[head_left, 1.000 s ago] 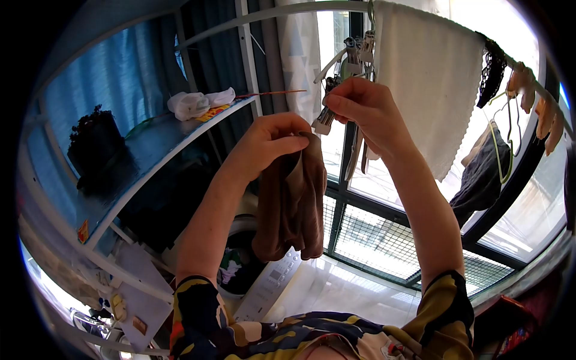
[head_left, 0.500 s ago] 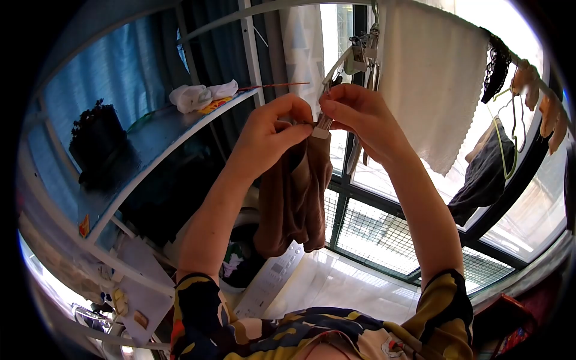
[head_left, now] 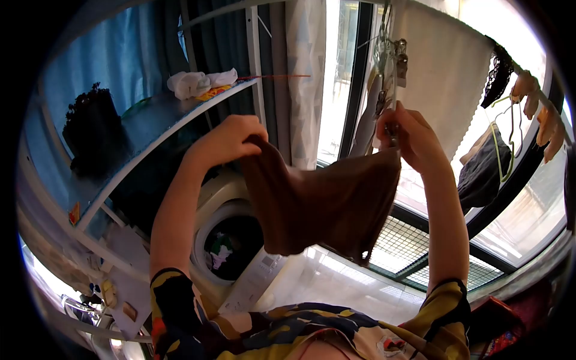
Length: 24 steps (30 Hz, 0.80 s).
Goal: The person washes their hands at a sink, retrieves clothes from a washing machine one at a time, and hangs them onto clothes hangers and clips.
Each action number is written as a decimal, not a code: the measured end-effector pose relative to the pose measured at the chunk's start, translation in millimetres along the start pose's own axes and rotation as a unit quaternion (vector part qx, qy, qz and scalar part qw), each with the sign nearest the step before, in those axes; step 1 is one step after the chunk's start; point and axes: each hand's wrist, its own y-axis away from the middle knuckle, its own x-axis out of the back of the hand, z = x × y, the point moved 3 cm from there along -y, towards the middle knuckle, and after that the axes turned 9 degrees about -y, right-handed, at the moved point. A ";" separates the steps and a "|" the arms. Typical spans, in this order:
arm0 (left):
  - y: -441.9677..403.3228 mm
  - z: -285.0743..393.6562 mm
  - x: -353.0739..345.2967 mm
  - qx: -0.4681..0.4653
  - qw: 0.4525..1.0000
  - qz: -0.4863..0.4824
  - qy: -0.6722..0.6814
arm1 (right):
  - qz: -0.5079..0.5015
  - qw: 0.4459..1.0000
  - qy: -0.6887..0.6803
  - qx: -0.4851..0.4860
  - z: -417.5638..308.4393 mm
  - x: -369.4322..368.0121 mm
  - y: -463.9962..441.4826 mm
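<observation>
A dark brown cloth garment (head_left: 318,192) hangs stretched between my two hands; it looks like underpants or shorts, but I cannot tell which. Its upper left corner is pinched in my left hand (head_left: 231,141), fingers closed. My right hand (head_left: 414,137) is closed around a metal clip (head_left: 391,133) at the garment's upper right corner. Above that hand dangles a hanger with several clips (head_left: 397,57). Whether the clip's jaws bite the cloth is partly hidden by my fingers.
A shelf (head_left: 174,129) at left carries a black pot-like object (head_left: 93,129) and a white plastic bag (head_left: 191,85). Below stands an open front-loading washing machine (head_left: 207,231) with clothes inside. A cream towel (head_left: 438,84) and green hanger (head_left: 510,153) hang at right, before windows.
My hands have moved apart, left hand leftward and right hand rightward with the clip hanger. The brown garment has gone from hanging bunched to spread wide between them.
</observation>
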 end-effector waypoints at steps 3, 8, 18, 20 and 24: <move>1.6 -25.2 0.1 0.047 0.997 0.006 -0.058 | 0.046 0.999 -0.017 -0.010 2.0 13.1 9.7; 5.7 -46.6 8.6 0.040 0.999 0.024 -0.008 | 0.063 0.998 -0.015 -0.020 -2.0 36.0 26.5; -1.0 -35.5 -0.7 -0.020 0.976 0.122 -0.177 | 0.160 0.985 0.037 -0.045 4.8 48.6 23.0; -0.8 -23.5 1.7 -0.011 0.981 0.131 -0.144 | 0.131 0.988 0.080 -0.029 4.3 51.1 21.4; 0.7 -3.6 4.6 -0.014 0.993 0.116 0.022 | 0.062 0.993 0.094 0.043 -11.1 23.8 17.1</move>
